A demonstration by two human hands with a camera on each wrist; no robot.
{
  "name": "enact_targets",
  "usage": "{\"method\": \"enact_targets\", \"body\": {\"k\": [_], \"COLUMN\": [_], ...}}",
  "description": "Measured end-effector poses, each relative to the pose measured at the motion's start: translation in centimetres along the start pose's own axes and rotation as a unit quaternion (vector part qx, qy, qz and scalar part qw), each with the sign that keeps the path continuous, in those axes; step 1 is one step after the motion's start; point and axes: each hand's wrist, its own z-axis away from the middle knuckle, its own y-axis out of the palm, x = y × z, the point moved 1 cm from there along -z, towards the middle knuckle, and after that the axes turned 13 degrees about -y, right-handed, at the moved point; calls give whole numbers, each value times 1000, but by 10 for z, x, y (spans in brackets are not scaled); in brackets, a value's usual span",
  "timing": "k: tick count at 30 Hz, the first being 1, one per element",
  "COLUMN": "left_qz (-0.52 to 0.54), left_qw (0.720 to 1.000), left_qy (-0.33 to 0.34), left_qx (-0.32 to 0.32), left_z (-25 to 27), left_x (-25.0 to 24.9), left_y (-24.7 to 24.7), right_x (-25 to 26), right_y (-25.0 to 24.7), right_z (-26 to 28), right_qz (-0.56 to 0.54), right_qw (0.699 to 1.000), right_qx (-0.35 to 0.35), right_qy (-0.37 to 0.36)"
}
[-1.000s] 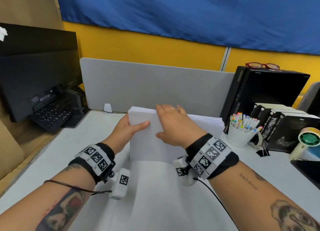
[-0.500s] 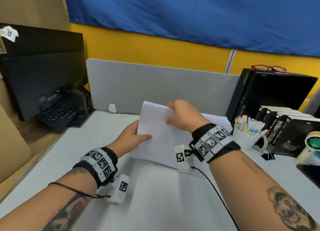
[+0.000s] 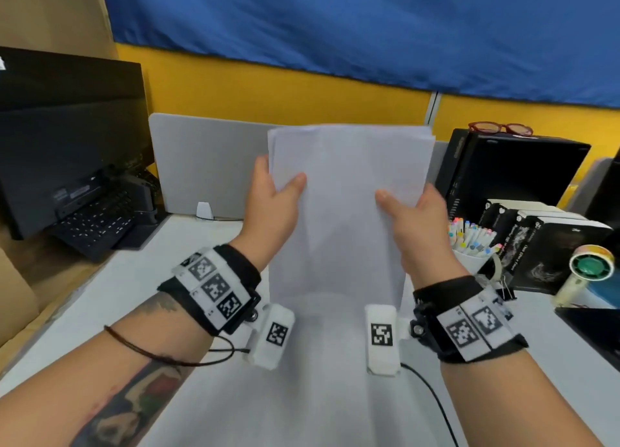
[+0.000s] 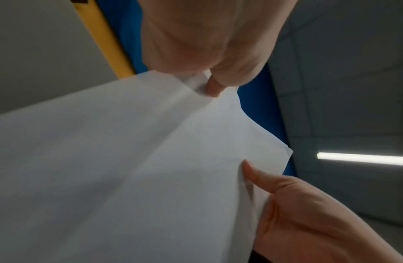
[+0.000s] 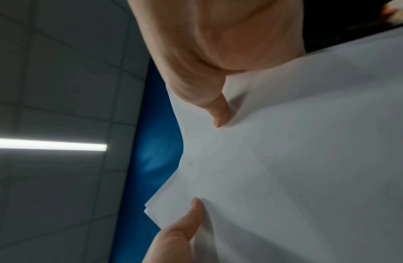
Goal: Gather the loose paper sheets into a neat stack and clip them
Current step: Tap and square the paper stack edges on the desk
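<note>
Since the earlier frame, paper stack (image 3: 345, 211) has been raised upright between both hands; left hand (image 3: 273, 205) and right hand (image 3: 414, 218) each pinch a side edge, thumbs in front; white sheets, top corners slightly uneven

Two hands hold one stack of paper sheets (image 3: 349, 191); its sheet count cannot be told. On the right stand one white cup of markers (image 3: 471, 245), three dark books (image 3: 550, 242), one pair of red glasses (image 3: 500, 128) and one binder clip (image 3: 506, 292). One keyboard (image 3: 97, 221) sits far left.
</note>
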Motion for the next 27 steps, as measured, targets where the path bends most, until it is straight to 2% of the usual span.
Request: {"method": "enact_targets", "body": {"k": [3,6,8,9,11,13,14,16,19,23,25,27], "left_qz": [25,34,36,37,4,-68,-86,-93,-74,-80,-79,-64], "left_qw": [996,991,993,995,997,986,979,977,987,989,988,986], "left_qy": [86,131,110,79,-24,-121,-149,-153,-109,-43,-51,-95], "left_qx": [0,19,35,47,71,98,109,113,93,115,120,125], "left_z": [-6,-12,-14,-14,-5,11,15,11,-4,-16,-14,-8], "left_x": [-48,-77,-62,-39,25,83,99,103,70,35,37,52], "left_y": [12,15,13,8,-7,-24,-29,-31,-21,-15,-19,-25], "right_x": [41,57,38,17,-33,-72,-83,-86,-72,-58,-58,-64], "right_y": [1,-1,-4,-7,-19,-34,-39,-43,-37,-31,-31,-33], "right_z": [-24,-36,-28,-18,15,45,52,48,32,18,18,23], "right_qz": [-47,-111,-107,-82,-19,28,33,21,13,-23,-39,-33], "right_qw": [995,986,988,992,999,995,993,992,994,998,997,997], "right_qx": [-9,-3,-7,-6,24,66,77,85,76,48,38,41], "right_qy": [-90,-123,-115,-98,-22,65,85,90,73,46,51,63]}}
